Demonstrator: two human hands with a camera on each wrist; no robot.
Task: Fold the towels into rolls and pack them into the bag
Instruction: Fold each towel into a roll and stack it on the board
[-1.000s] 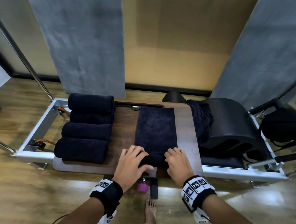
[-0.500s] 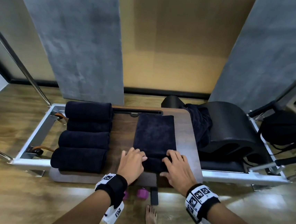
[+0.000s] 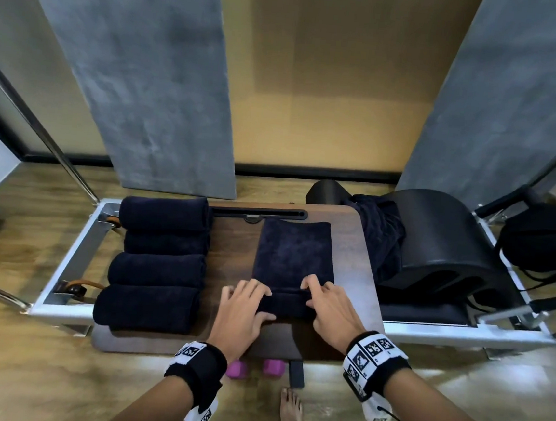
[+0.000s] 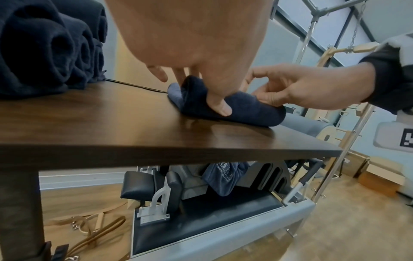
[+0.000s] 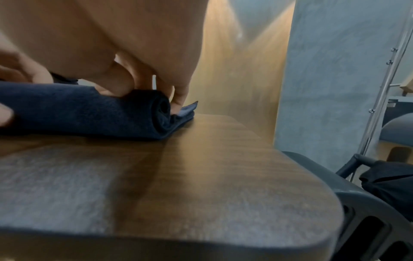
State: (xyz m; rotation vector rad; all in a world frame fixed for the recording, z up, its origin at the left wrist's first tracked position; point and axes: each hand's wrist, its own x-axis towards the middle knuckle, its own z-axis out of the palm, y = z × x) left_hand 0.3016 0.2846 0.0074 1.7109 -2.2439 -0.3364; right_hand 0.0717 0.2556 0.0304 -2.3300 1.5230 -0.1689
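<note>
A dark navy towel lies flat on the brown wooden table, its near end wound into a thin roll. My left hand grips the roll's left end, thumb on the near side and fingers curled over the top. My right hand grips the right end the same way. Several finished navy rolls lie side by side on the table's left part. A black bag sits at the far right.
A black curved barrel with loose dark cloth draped on it stands right of the table, inside a metal frame. Pink dumbbells and a bare foot are on the wooden floor below the table's near edge.
Both hands have moved a little away from me along the towel, and the roll under them has grown slightly thicker. The camera has tilted, shifting the table lower in view.
</note>
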